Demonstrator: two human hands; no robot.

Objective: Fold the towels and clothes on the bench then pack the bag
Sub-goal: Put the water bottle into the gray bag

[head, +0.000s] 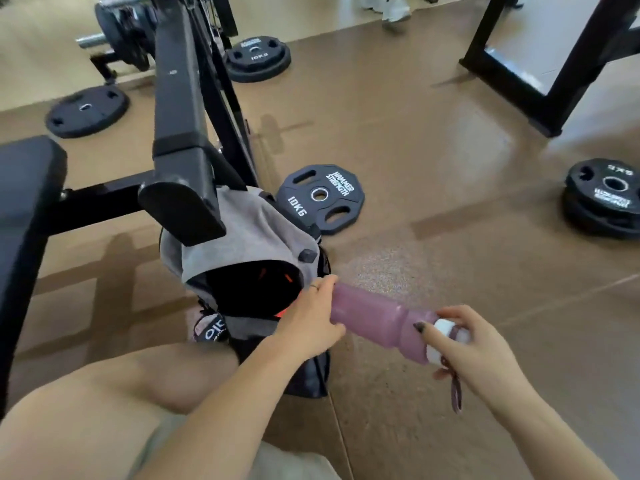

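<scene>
Left hand (311, 311): curled around base end of bottle, beside bag opening; ring on one finger.
Right hand (471, 344): pinching cap end of bottle, thumb and fingers closed on it.
Bottle (377, 318): one; purple body, white cap, loop strap hanging below cap; held roughly level between both hands, base toward bag.
Bag (256, 296): one; black, on floor beside bench frame, mouth open, orange trim visible inside.
Towel (252, 230): one; grey, draped over top of bag.
Bench (24, 216): one black pad, at left.
Weight plates: five locations on floor; nearest plate (320, 199) marked 10KG, just behind bag; stack (602, 195) at right.
</scene>
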